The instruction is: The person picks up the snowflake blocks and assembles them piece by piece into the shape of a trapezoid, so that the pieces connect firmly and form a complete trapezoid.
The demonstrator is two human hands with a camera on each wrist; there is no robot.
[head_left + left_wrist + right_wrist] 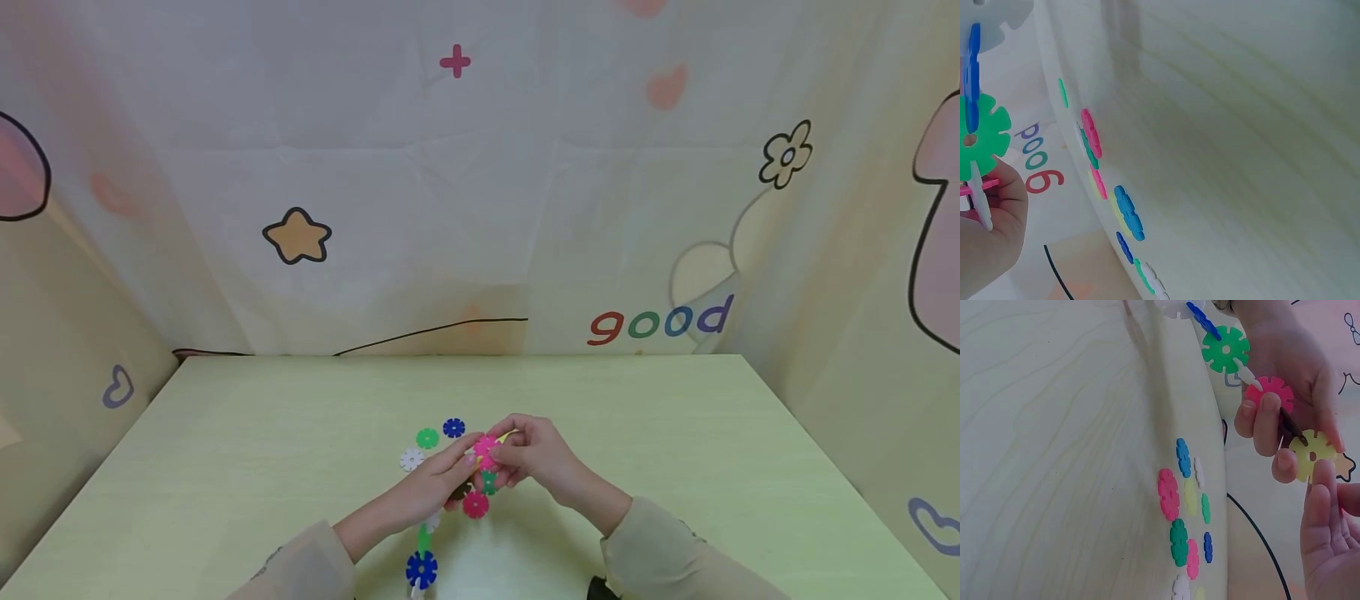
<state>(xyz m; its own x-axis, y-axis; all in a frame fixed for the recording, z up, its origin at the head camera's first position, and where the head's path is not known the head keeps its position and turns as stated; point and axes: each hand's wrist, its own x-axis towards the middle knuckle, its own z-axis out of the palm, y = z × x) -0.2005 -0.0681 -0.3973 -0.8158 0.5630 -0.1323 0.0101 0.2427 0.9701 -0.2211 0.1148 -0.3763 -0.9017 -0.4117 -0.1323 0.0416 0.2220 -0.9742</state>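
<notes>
My left hand [431,487] grips a chain of interlocked notched plastic discs. In the right wrist view, a white disc [1177,307], blue disc [1204,321], green disc [1226,359], second white disc [1246,373], pink disc [1277,389], dark brown disc [1292,425] and yellow disc [1311,442] follow one another. The chain's far end dangles below the left wrist. Between thumb and fingers my right hand [551,467] pinches another pink disc [486,448] against the yellow end; fingers hide whether the two are joined.
Loose discs lie on the table [262,450] around and behind the hands: blue [453,427], green [427,437], white [411,459], pink [476,504] and dark green [490,482], among others. A patterned curtain [375,167] stands behind the table. Something black [602,588] shows at the near edge.
</notes>
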